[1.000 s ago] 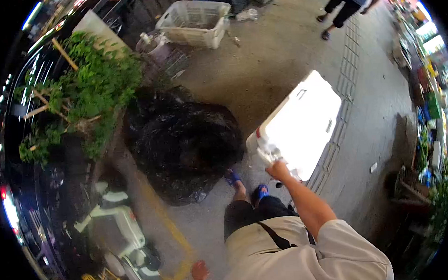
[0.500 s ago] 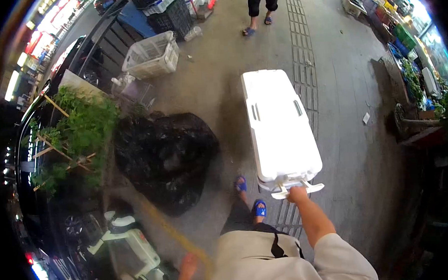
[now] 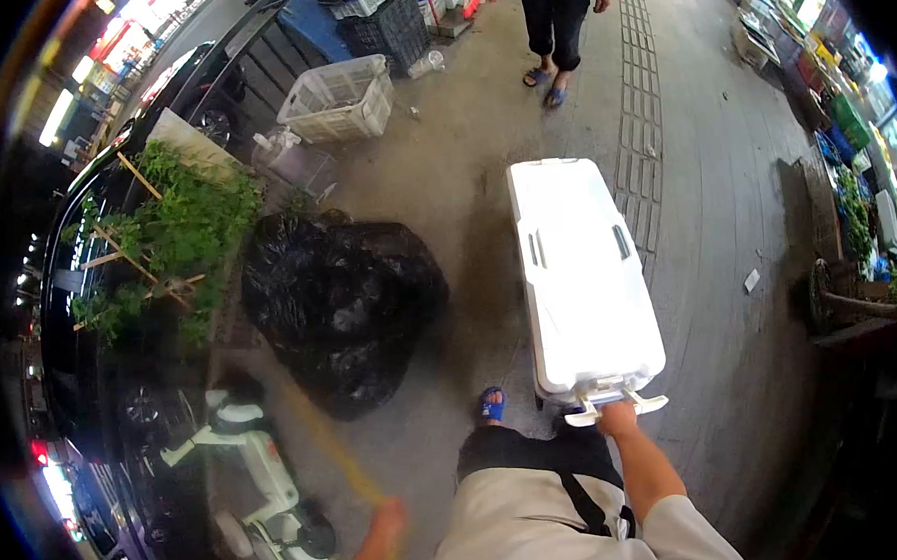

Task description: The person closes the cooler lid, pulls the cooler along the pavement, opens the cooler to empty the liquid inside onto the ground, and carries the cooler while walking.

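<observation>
My right hand [image 3: 617, 419] is closed around the pull handle [image 3: 642, 408] at the near end of a long white cooler box [image 3: 591, 284]. The box's lid is closed, with two slots across its middle; whatever is inside is hidden. My left hand [image 3: 387, 523] hangs low at my left side, blurred by motion, and its fingers cannot be made out. No object shows in it. A large black garbage bag [image 3: 344, 305] lies on the ground ahead of that hand, apart from it.
Ahead, a person [image 3: 555, 35] in blue sandals stands on the pavement. A white plastic crate [image 3: 339, 100] and a leafy plant [image 3: 181, 227] are at the left, above a pale scooter [image 3: 267, 478]. Goods line the right side; a tactile paving strip [image 3: 641, 111] runs ahead.
The person ahead appears nearer and more of the body shows. My feet have stepped, and my right hand keeps its hold on the cooler box's handle. The scene has shifted slightly rightward.
</observation>
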`<state>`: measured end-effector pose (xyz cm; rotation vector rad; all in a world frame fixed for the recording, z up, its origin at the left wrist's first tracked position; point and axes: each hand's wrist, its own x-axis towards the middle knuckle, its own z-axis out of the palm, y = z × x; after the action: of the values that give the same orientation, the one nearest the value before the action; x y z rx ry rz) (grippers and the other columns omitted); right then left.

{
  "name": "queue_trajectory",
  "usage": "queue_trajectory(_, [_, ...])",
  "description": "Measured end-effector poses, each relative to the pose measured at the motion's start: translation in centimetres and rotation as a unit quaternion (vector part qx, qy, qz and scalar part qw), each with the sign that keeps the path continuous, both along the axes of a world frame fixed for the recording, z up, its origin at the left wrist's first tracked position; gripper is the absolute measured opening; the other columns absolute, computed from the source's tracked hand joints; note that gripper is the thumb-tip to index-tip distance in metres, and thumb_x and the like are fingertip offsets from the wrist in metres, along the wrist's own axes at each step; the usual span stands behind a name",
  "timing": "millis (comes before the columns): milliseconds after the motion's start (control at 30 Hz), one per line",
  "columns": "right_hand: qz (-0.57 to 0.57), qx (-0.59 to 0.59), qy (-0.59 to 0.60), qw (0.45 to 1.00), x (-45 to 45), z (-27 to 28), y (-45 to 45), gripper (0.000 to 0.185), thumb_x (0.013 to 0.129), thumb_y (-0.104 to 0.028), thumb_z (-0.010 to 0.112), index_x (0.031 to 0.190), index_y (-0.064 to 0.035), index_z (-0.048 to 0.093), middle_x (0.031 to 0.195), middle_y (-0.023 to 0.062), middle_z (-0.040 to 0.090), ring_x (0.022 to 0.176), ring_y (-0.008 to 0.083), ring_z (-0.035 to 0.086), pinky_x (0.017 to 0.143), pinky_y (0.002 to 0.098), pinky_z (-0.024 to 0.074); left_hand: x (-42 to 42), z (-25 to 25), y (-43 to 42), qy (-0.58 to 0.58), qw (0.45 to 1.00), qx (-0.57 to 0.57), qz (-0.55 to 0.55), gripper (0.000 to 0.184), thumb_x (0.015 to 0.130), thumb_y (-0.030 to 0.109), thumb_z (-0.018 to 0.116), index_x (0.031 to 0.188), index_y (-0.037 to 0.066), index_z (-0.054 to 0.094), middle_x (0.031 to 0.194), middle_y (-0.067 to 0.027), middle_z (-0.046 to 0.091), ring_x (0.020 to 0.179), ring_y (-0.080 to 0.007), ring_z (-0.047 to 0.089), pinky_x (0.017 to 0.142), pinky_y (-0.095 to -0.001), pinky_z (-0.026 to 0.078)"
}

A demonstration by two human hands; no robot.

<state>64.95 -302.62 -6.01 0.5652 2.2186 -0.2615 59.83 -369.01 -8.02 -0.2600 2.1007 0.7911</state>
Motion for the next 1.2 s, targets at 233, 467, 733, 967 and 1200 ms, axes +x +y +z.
queue_trajectory(233, [0.053,-0.061,-0.009,0.997,0.8,-0.2,9.0,0.029,0.074,-0.031,0.063,0.093,-0.0119,0.074,0.095,0.0138,0.072,0.093,0.0285,0.069,0.081,0.0418,0.0533,3.1,2.3,14.8,-0.046,0.99,-0.018,0.135,0.038,0.094,0.019,0.051,0.13,0.008,0.056,0.13,-0.0129,0.058,0.124,-0.0279,0.051,0.106,-0.0426,0.038])
queue_trajectory(467, [0.095,-0.11,-0.001,0.989,-0.8,2.2,15.5,0.035,0.072,-0.034,0.066,0.094,-0.008,0.074,0.096,0.0163,0.072,0.093,0.0308,0.069,0.084,0.041,0.0541,15.9,5.6,27.0,0.148,0.98,-0.1,-0.082,0.036,0.087,0.037,0.066,0.111,0.01,0.063,0.112,-0.0111,0.066,0.1,-0.027,0.063,0.095,-0.0361,0.046])
queue_trajectory(733, [0.097,-0.118,-0.005,0.988,-2.4,2.7,17.5,0.038,0.071,-0.033,0.069,0.099,-0.0078,0.073,0.103,0.0177,0.07,0.097,0.0325,0.068,0.085,0.0423,0.0543,20.6,12.4,35.0,-0.205,0.925,-0.109,0.301,0.052,0.095,0.044,0.052,0.136,0.011,0.051,0.146,-0.0103,0.045,0.13,-0.0287,0.046,0.108,-0.0443,0.035])
queue_trajectory(967, [0.152,-0.105,-0.009,0.983,-2.8,4.8,17.9,0.04,0.076,-0.035,0.067,0.102,-0.0062,0.071,0.106,0.019,0.069,0.099,0.0345,0.067,0.087,0.0444,0.0532,23.1,1.3,33.8,0.055,0.944,-0.143,-0.291,0.045,0.094,0.037,0.056,0.127,0.007,0.057,0.13,-0.0133,0.058,0.12,-0.029,0.054,0.098,-0.0401,0.044])
queue_trajectory(1200, [0.159,-0.088,-0.035,0.983,-0.6,2.4,19.3,0.039,0.079,-0.037,0.065,0.101,-0.0051,0.071,0.104,0.0177,0.07,0.098,0.0347,0.067,0.083,0.0464,0.0531,18.8,0.2,38.0,0.117,0.982,-0.035,-0.146,0.04,0.09,0.036,0.061,0.121,0.01,0.061,0.111,-0.0082,0.066,0.095,-0.02,0.063,0.085,-0.036,0.051])
